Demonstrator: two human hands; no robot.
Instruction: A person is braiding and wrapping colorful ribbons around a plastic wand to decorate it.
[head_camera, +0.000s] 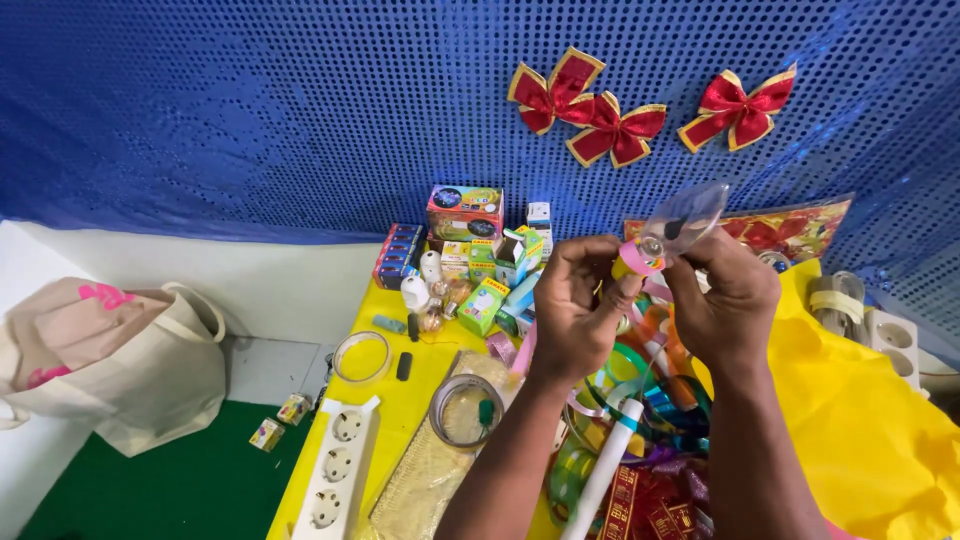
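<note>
My left hand and my right hand are raised together above a yellow table. Between the fingertips sits a small pink roll of tape with a tiny bulb-like piece at its top. My right hand also pinches a clear plastic wrapper that sticks up and to the right. Under my hands lies a pile of coloured ribbons and tape rolls.
Small colourful boxes and loose bulbs stand at the table's back. A white power strip and a clear tape ring lie at the left. A cloth tote bag sits on the floor. Three red bows hang on the blue sequin backdrop.
</note>
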